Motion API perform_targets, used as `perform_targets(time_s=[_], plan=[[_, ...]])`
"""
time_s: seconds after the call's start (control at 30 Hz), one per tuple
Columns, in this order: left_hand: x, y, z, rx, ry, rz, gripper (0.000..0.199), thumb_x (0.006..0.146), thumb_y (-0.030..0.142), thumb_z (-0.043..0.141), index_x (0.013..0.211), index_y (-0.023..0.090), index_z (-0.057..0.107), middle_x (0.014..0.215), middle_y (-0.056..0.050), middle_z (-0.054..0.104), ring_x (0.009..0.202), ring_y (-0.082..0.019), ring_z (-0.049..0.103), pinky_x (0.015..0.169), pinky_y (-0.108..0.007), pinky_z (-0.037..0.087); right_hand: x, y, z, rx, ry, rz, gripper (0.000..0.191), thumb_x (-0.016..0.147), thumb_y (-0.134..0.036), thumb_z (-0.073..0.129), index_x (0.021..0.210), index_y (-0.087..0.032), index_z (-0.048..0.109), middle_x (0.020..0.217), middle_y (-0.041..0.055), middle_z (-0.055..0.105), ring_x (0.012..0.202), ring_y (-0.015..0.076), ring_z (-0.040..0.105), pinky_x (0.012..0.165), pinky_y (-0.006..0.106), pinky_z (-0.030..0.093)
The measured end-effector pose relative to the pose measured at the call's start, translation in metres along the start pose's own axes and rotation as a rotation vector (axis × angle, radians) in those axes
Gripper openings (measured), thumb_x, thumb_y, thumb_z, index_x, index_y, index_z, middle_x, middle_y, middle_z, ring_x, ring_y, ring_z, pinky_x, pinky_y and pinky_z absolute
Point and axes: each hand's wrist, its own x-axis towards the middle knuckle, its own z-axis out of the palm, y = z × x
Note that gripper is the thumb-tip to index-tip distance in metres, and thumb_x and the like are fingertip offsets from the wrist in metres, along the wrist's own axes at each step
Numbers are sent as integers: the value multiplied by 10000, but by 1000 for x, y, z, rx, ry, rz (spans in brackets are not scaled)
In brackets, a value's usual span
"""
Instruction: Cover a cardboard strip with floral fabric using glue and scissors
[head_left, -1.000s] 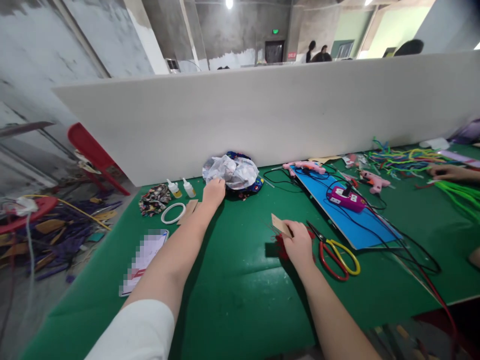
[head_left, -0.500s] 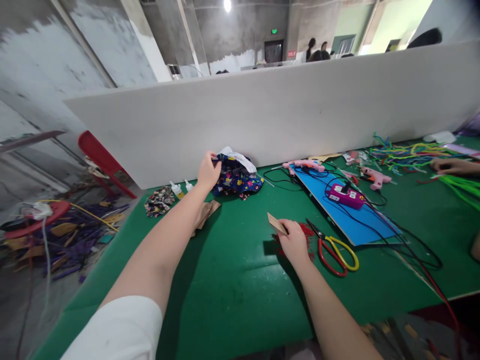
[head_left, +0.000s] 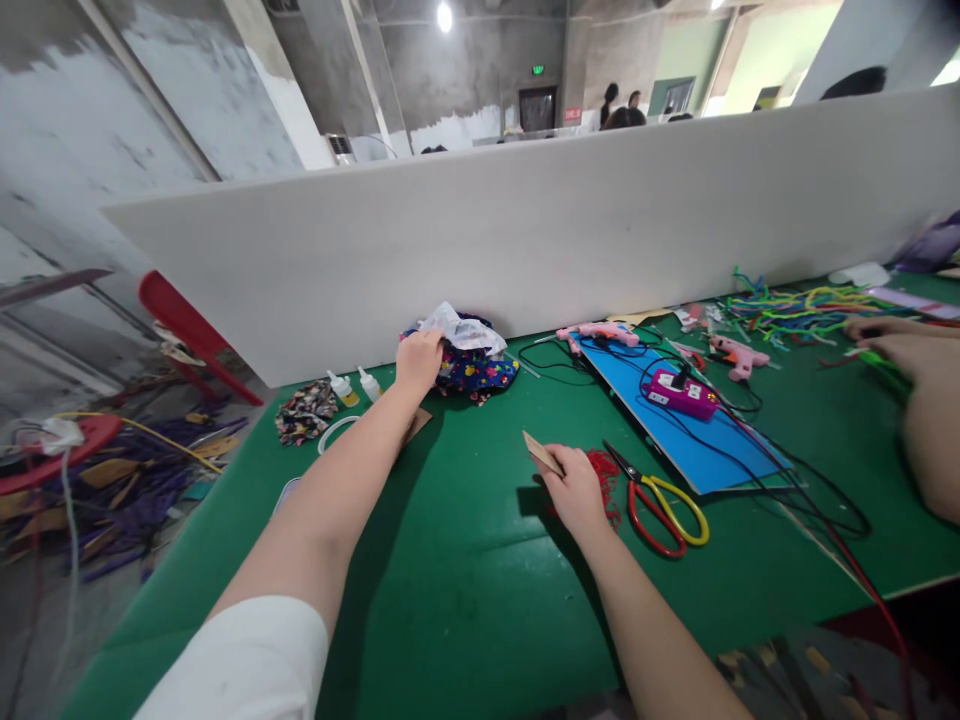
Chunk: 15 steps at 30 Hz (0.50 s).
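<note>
My left hand (head_left: 420, 360) is at the left side of a dark blue flowered cloth bundle (head_left: 476, 372), with its fingers bent down on the cloth and the white plastic (head_left: 461, 328) on top. What its fingertips pinch, if anything, is hidden. My right hand (head_left: 574, 487) holds a small flat tan card (head_left: 541, 454) between thumb and fingers, above the green table (head_left: 480, 600). Red threads (head_left: 604, 480) lie beside and partly behind that hand. Brown paper (head_left: 418, 424) shows partly behind my left forearm.
Red-and-yellow scissors (head_left: 664, 510) lie right of my right hand. Beyond are a blue board (head_left: 720, 440), a purple power strip (head_left: 681, 394), cables and pink glue guns (head_left: 739, 356). Small bottles (head_left: 343, 390) stand left. Another person's hand (head_left: 874, 330) is at the right. A white partition (head_left: 525, 230) runs behind.
My left hand has shifted onto the white plastic and cloth, and the plastic is more spread out. The view has moved slightly. My right hand still holds the card.
</note>
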Motion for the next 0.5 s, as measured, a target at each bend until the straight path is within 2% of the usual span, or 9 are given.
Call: perform_targets(time_s=[0.13, 0.3, 0.4, 0.5], plan=[[24, -1, -24, -14, 92, -91, 355, 878, 236, 277, 1057, 194, 581, 1010, -95, 640, 948, -231, 568, 838, -336, 399, 1, 3, 0, 42, 76, 27, 185, 760, -256, 439, 861, -187, 578, 840, 56, 598, 797, 195, 498, 716, 312, 380], [55, 9, -75, -128, 265, -134, 328, 872, 270, 336, 1032, 206, 615, 1031, -86, 645, 977, -221, 567, 850, -305, 392, 0, 2, -4, 105, 167, 134, 225, 805, -392, 406, 832, -190, 503, 731, 27, 568, 665, 167, 512, 607, 284, 389], [52, 23, -99, -170, 308, -61, 346, 874, 280, 341, 1062, 205, 621, 1059, -74, 646, 999, -217, 569, 868, -316, 399, -1, -4, -5, 218, 191, 213, 280, 762, -479, 483, 825, -206, 467, 677, -5, 552, 588, 147, 507, 566, 273, 399], [37, 37, -115, -164, 318, -22, 360, 878, 280, 347, 1114, 191, 604, 1107, -75, 632, 1042, -213, 558, 903, -338, 395, 6, -19, 0, 366, 180, 220, 336, 708, -496, 553, 857, -207, 467, 770, 14, 580, 608, 137, 534, 582, 273, 430]])
